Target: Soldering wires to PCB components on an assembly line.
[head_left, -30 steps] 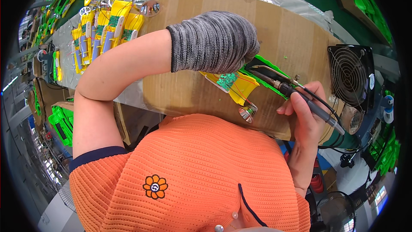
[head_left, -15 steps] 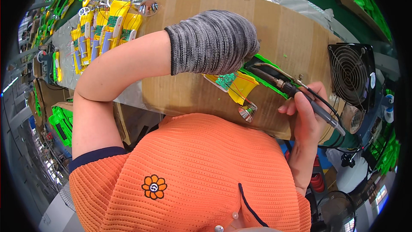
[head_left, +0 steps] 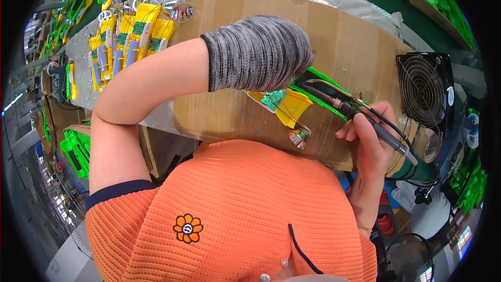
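Note:
My left hand (head_left: 261,55), in a grey and black striped knit glove, bends over a long green plastic casing (head_left: 339,81). Its fingers are hidden behind the glove's back. My bare right hand (head_left: 373,133) grips a soldering iron (head_left: 389,138) with a thin metal tube along its shaft. The iron's front end points left into the casing beside the glove; the tip itself is hard to make out. Just below the glove lies a yellow plastic piece (head_left: 296,108) with a green circuit board (head_left: 273,99). Thin wires run from there to a small silvery reflector cup (head_left: 299,139).
Cardboard (head_left: 219,117) covers the worktop. At the back left stand several yellow assemblies (head_left: 138,31) with boards and wires, beside a reflector cup (head_left: 182,12). A black fan (head_left: 424,91) stands to the right, and a box of green parts (head_left: 438,2) is at the far right.

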### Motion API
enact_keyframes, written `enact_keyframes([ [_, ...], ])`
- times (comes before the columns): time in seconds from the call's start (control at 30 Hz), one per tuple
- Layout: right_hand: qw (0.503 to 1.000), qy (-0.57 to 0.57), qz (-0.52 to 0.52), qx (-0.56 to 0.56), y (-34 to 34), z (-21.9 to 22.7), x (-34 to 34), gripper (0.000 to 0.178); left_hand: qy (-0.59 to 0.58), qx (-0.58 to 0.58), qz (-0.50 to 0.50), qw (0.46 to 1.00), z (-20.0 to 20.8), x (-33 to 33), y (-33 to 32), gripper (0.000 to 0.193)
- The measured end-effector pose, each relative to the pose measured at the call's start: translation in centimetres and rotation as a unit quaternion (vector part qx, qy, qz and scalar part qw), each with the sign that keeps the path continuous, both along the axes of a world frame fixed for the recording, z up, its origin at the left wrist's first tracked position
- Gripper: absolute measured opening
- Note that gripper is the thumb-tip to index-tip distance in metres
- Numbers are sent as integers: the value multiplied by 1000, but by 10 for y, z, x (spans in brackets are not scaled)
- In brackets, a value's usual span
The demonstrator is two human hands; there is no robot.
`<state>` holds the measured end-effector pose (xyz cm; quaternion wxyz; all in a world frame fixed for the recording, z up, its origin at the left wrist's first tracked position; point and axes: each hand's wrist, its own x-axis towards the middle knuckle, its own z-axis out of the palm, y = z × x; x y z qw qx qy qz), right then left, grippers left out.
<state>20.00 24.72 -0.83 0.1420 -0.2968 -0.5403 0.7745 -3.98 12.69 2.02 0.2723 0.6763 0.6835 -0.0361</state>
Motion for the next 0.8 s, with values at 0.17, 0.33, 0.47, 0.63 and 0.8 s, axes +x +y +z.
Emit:
enact_keyframes([
  [0.17, 1000, 22, -9, -7, 3, -4, 3, 15, -7, 5, -2, 1000, -2, 0, 1, 15],
  [0.33, 997, 66, -38, -9, 6, -10, 12, 14, 5, 19, -7, 1000, 3, 1, -1, 15],
  [0.47, 989, 122, -80, 6, 5, -14, 23, 15, 40, 41, -23, 998, 13, 8, -7, 16],
  [0.63, 983, 125, -126, 42, 6, -16, 43, 16, 83, 164, -20, 983, 27, 13, -20, 18],
  [0.8, 985, 112, -127, 30, -2, -18, 47, 16, 60, 216, 21, 974, 8, 38, -40, 21],
])
